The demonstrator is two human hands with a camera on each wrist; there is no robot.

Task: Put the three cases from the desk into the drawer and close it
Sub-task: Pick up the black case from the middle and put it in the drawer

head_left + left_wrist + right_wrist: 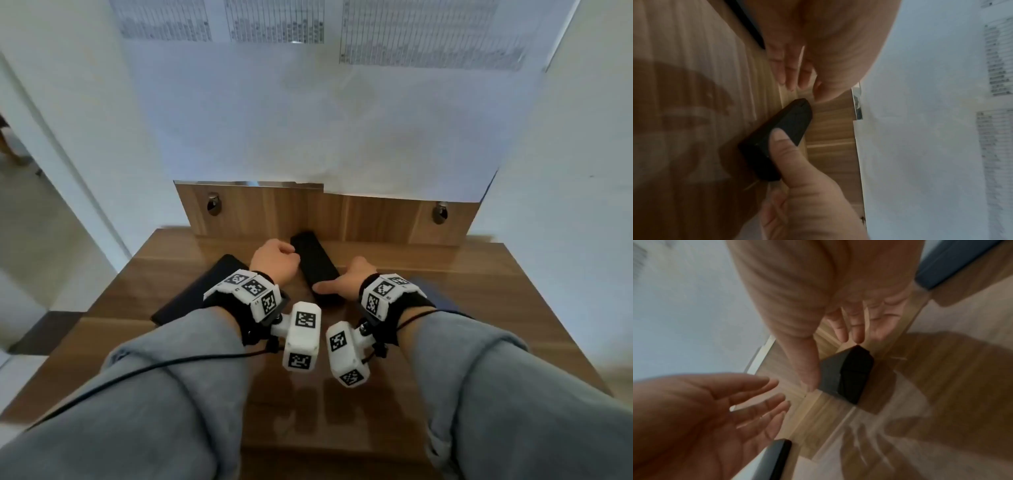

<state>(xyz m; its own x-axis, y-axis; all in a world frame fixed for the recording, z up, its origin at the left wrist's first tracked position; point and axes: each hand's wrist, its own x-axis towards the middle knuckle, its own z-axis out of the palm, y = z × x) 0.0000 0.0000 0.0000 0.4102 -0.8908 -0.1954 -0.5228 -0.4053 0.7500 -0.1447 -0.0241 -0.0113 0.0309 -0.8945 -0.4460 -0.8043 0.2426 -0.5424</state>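
Observation:
A long black case (315,265) lies in the middle of the wooden desk (445,342), its far end against the back panel. My left hand (279,260) hovers just left of it; in the right wrist view the left hand (719,404) has its fingers spread and holds nothing. My right hand (334,286) is at the case's near end with its thumb (781,142) lying on the black case (795,120) and its fingers (855,327) straight. A flat black case (202,291) lies under my left wrist. A blue case (951,264) sits to the right. No drawer is in view.
A wooden back panel (376,216) with two metal fittings rises behind the desk, under a white wall with printed sheets (428,31). The desk's left edge drops to the floor (41,240). Bare wood (308,411) lies between my forearms.

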